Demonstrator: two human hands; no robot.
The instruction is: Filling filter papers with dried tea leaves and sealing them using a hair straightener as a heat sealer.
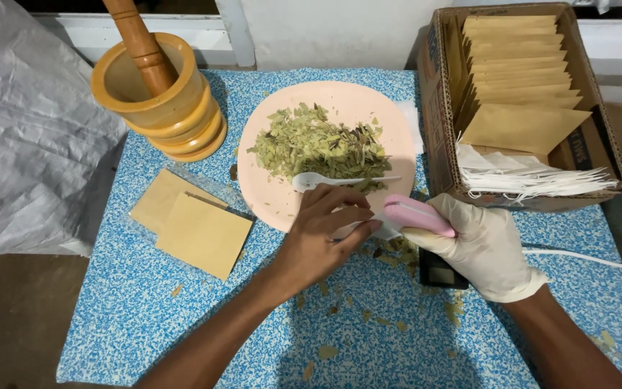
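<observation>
Two hands meeting just below plate [268, 194]: gloved right hand [487, 248] clamped on pink sealer [419, 215], long axis pointing left; bare left hand [322, 234] pinching white sachet [383, 230] at its tip.

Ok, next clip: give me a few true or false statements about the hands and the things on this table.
1. The right hand wears a pale glove. True.
2. The right hand holds a pink tool. True.
3. The plate holds rice. False: it holds dried leaves and a white spoon.
4. The pestle lies on the table. False: it stands in the wooden mortar.
5. The cardboard box holds tan envelopes. True.
</observation>
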